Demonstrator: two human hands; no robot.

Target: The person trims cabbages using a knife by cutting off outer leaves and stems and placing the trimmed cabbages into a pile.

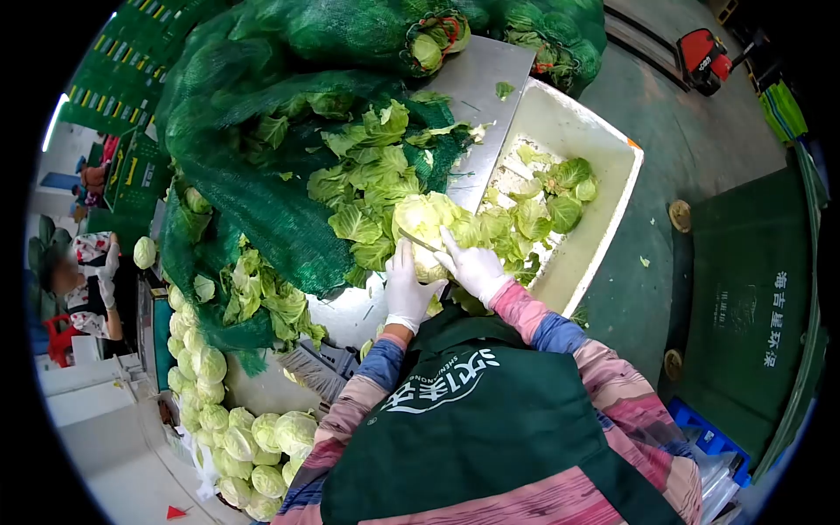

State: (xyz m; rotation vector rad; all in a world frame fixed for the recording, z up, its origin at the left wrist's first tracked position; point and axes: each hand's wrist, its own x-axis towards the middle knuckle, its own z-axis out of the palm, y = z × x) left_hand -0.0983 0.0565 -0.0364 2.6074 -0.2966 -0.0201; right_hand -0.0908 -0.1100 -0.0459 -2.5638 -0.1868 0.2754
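Note:
A pale, trimmed cabbage (426, 215) is in front of my apron, among loose outer leaves. My left hand (408, 290), in a white glove, grips its near left side with the thumb across the front. From the right, my right hand (475, 269), also gloved, is closed on a knife (423, 242) with its forefinger stretched forward. The thin blade lies against the cabbage; the handle is hidden in my fingers. Loose green leaves (372, 175) are heaped just beyond the cabbage on green netting (254, 201).
A white foam box (604, 201) with leaf scraps stands right of the metal table (486, 79). Full net sacks (341, 35) lie at the back. Trimmed cabbages (254, 446) are piled at left front. Another person (92, 289) stands left. A green bin (744, 297) is at right.

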